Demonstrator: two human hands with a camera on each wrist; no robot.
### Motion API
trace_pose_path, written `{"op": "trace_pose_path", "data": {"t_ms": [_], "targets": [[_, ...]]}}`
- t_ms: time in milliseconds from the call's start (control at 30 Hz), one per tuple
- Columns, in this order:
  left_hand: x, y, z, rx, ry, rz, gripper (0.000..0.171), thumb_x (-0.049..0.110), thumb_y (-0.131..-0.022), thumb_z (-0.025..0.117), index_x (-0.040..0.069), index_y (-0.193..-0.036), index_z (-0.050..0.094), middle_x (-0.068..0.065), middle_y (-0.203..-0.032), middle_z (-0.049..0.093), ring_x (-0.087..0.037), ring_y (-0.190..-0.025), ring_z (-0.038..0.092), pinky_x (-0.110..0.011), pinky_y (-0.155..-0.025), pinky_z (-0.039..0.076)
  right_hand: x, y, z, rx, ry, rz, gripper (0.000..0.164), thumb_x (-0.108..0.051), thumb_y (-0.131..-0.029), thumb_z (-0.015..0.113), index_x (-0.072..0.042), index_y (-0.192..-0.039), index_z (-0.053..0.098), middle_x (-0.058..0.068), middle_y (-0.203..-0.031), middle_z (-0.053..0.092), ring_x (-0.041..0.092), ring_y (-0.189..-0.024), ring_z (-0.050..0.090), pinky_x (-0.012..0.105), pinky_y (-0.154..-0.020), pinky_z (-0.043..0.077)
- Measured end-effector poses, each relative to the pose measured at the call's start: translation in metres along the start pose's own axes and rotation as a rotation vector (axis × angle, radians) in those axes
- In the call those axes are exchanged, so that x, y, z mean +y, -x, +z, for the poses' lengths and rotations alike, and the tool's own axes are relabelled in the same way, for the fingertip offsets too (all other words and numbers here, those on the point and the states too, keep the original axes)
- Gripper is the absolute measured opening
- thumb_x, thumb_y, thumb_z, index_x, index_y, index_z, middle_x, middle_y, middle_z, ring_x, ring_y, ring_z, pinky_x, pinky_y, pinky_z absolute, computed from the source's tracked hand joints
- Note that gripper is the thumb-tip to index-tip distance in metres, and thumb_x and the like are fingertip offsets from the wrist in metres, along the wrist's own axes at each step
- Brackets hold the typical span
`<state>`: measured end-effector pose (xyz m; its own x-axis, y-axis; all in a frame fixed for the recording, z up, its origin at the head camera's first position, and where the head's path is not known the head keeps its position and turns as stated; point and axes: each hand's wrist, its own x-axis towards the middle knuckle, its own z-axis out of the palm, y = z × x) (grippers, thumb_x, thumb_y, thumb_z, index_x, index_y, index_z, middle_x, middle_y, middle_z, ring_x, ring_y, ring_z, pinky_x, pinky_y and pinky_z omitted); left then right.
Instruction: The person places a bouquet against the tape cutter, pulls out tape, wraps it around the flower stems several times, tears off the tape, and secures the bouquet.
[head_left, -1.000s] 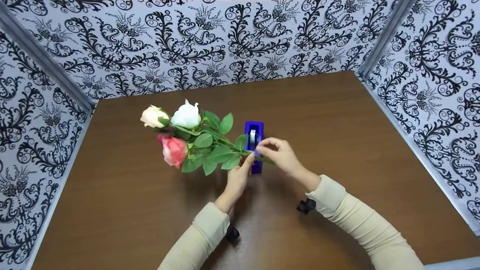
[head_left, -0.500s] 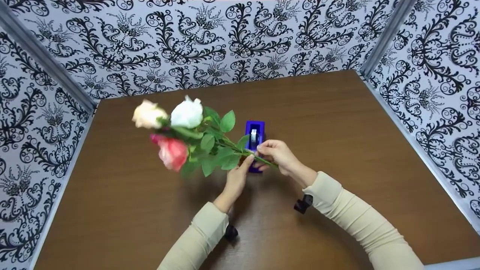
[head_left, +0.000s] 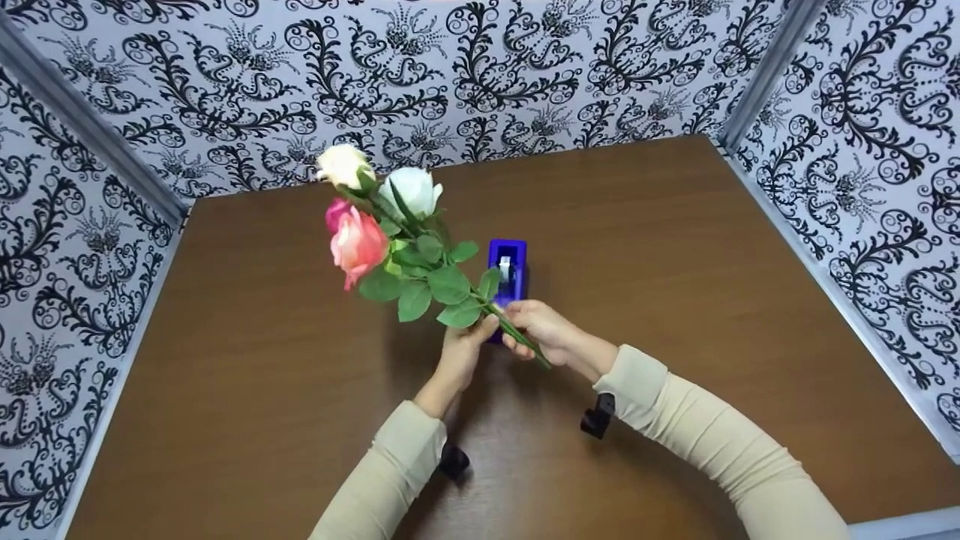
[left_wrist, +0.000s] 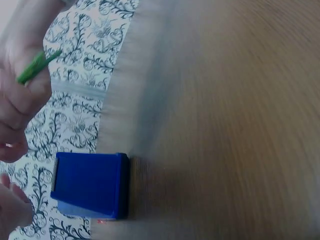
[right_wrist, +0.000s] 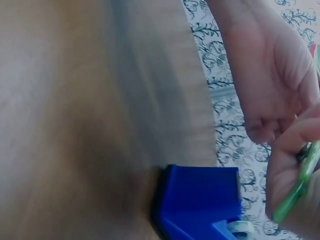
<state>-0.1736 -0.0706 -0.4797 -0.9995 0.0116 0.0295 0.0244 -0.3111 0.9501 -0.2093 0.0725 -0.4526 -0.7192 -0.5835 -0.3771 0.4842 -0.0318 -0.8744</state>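
Note:
A bunch of artificial roses, with a cream rose, a white rose and a coral rose, tilts toward the far left in the head view. My left hand grips the green stems just under the leaves, thumb on top. Lower down, my right hand holds the same stems with curled fingers; their ends stick out past it. Below both hands, a blue tape dispenser stands on the table, partly covered by the right hand. The right wrist view also shows its tape roll.
The brown wooden table is bounded at the back and sides by panels with black scrollwork. Grey metal posts stand at the corners. A black wrist camera hangs under the right cuff, another under the left.
The rose heads have swung up and to the right, and the stem ends have dropped toward the front. My right hand has gone from pinching near the stems to curling round them.

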Motion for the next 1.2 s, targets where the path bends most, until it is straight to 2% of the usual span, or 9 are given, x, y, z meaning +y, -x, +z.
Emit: {"op": "trace_pose_path", "data": {"t_ms": [167, 233, 333, 467, 667, 733, 867, 1033, 1200], "targets": [[0.002, -0.002, -0.010, -0.128, -0.078, -0.047, 0.021, 0.002, -0.085, 0.057, -0.009, -0.102, 0.058, 0.007, -0.091, 0.061, -0.007, -0.090, 0.055, -0.027, -0.090, 0.040, 0.009, 0.001, 0.002, -0.118, -0.102, 0.000, 0.015, -0.002, -0.093, 0.032, -0.007, -0.100, 0.045, -0.006, -0.048, 0.041, 0.001, -0.036, 0.032, 0.016, -0.038, 0.023], [0.003, -0.003, -0.011, -0.144, -0.116, -0.060, 0.028, 0.009, -0.087, 0.059, -0.011, -0.107, 0.055, 0.005, -0.096, 0.061, -0.006, -0.093, 0.054, -0.028, -0.092, 0.039, 0.012, 0.000, 0.004, -0.046, -0.070, -0.077, 0.012, -0.006, -0.095, 0.036, -0.006, -0.100, 0.046, -0.006, -0.048, 0.042, 0.001, -0.036, 0.032, 0.016, -0.038, 0.023], [0.000, -0.004, -0.008, -0.104, -0.142, -0.064, 0.041, 0.017, -0.087, 0.063, -0.011, -0.115, 0.052, -0.004, -0.101, 0.063, -0.007, -0.094, 0.054, -0.026, -0.092, 0.040, 0.014, -0.003, 0.008, 0.156, -0.010, -0.212, 0.011, -0.012, -0.096, 0.042, -0.004, -0.097, 0.051, -0.005, -0.049, 0.043, 0.002, -0.037, 0.033, 0.015, -0.036, 0.023], [-0.007, -0.006, 0.003, -0.028, -0.144, -0.001, 0.042, 0.010, -0.082, 0.067, -0.011, -0.115, 0.051, -0.014, -0.102, 0.062, -0.011, -0.088, 0.058, -0.026, -0.083, 0.047, 0.015, -0.007, 0.013, 0.411, 0.027, -0.370, 0.011, -0.009, -0.095, 0.047, -0.002, -0.090, 0.053, -0.004, -0.055, 0.050, 0.002, -0.039, 0.035, 0.014, -0.036, 0.024], [-0.009, -0.006, 0.019, 0.149, -0.094, 0.051, 0.042, 0.004, -0.078, 0.069, -0.012, -0.114, 0.052, -0.010, -0.095, 0.064, -0.010, -0.078, 0.059, -0.024, -0.072, 0.049, 0.020, -0.009, 0.016, 0.568, 0.251, -0.527, 0.013, -0.006, -0.092, 0.052, 0.008, -0.091, 0.051, -0.002, -0.056, 0.053, 0.004, -0.036, 0.039, 0.018, -0.037, 0.031], [-0.007, -0.007, 0.020, 0.176, -0.069, 0.052, 0.043, 0.003, -0.080, 0.067, -0.010, -0.117, 0.052, -0.008, -0.097, 0.065, -0.009, -0.080, 0.058, -0.023, -0.073, 0.048, 0.019, -0.008, 0.017, 0.562, 0.264, -0.536, 0.014, -0.006, -0.092, 0.051, 0.008, -0.091, 0.051, -0.001, -0.056, 0.055, 0.005, -0.036, 0.044, 0.019, -0.037, 0.035], [-0.005, -0.008, 0.015, 0.131, 0.000, 0.029, 0.043, 0.000, -0.081, 0.063, -0.007, -0.121, 0.052, -0.001, -0.094, 0.065, -0.009, -0.085, 0.058, -0.022, -0.078, 0.045, 0.015, -0.004, 0.018, 0.456, 0.099, -0.451, 0.010, -0.005, -0.094, 0.047, 0.005, -0.092, 0.049, 0.003, -0.061, 0.060, 0.009, -0.040, 0.053, 0.021, -0.039, 0.042], [-0.002, -0.011, 0.003, -0.011, 0.033, 0.050, 0.049, 0.000, -0.080, 0.062, -0.004, -0.127, 0.048, -0.009, -0.114, 0.060, -0.021, -0.102, 0.055, -0.028, -0.091, 0.040, 0.007, 0.000, 0.016, 0.274, -0.068, -0.295, 0.012, -0.003, -0.095, 0.043, -0.002, -0.086, 0.052, 0.002, -0.069, 0.064, 0.015, -0.053, 0.063, 0.026, -0.053, 0.051], [0.001, -0.017, -0.010, -0.185, 0.058, 0.075, 0.024, -0.003, -0.081, 0.059, 0.005, -0.104, 0.061, -0.014, -0.137, 0.044, -0.038, -0.125, 0.036, -0.032, -0.103, 0.030, 0.001, 0.002, 0.012, 0.076, -0.174, -0.129, 0.018, -0.001, -0.094, 0.038, -0.008, -0.084, 0.051, 0.000, -0.076, 0.065, 0.018, -0.064, 0.066, 0.032, -0.066, 0.052]]}}
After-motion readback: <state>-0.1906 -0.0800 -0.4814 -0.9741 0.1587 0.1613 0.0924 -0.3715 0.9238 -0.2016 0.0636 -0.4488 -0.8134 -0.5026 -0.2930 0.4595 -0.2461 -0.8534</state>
